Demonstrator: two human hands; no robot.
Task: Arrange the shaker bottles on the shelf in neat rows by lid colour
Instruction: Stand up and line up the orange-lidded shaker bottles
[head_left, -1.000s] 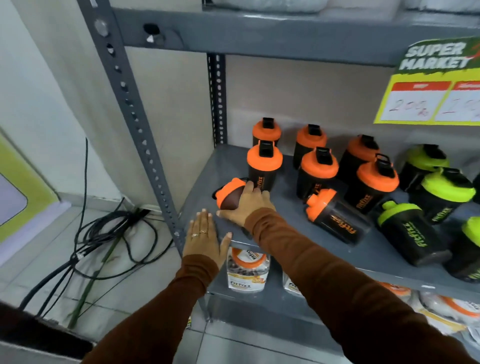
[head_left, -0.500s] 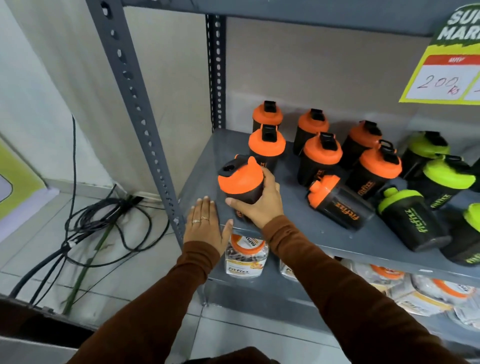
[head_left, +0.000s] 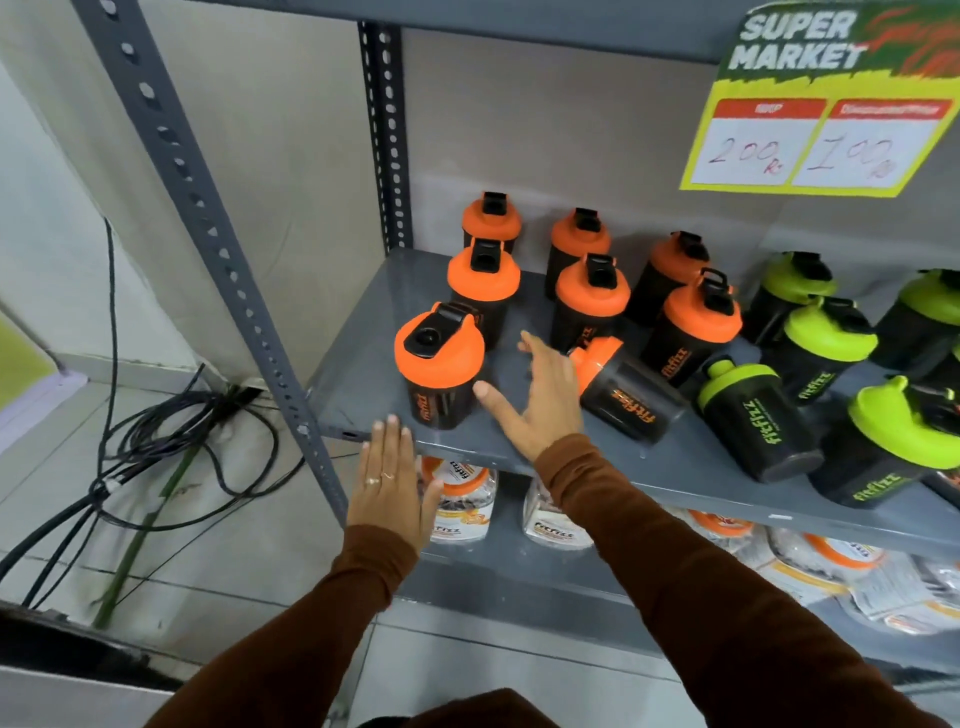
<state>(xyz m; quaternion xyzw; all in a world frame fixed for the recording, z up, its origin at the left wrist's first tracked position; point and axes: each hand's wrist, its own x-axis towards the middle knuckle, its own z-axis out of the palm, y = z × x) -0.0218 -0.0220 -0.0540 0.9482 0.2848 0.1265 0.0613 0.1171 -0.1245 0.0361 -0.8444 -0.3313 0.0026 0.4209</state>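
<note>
- My right hand (head_left: 540, 402) hovers, fingers spread, between an upright orange-lidded shaker (head_left: 441, 364) and a toppled one (head_left: 626, 397).
- My left hand (head_left: 387, 475) rests flat at the shelf edge (head_left: 675, 480).

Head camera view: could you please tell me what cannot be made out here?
- Green-lidded black shaker bottles: row cut off by right edge; count unknown.
- Yellow price sign: small header print blurred.
- Clear packets on lower shelf: partly hidden by right sleeve and grey metal shelf.

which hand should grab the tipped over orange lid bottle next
Right. The right hand is open beside the tipped orange-lid bottle, while the left hand rests flat at the shelf front edge, farther away.
</note>
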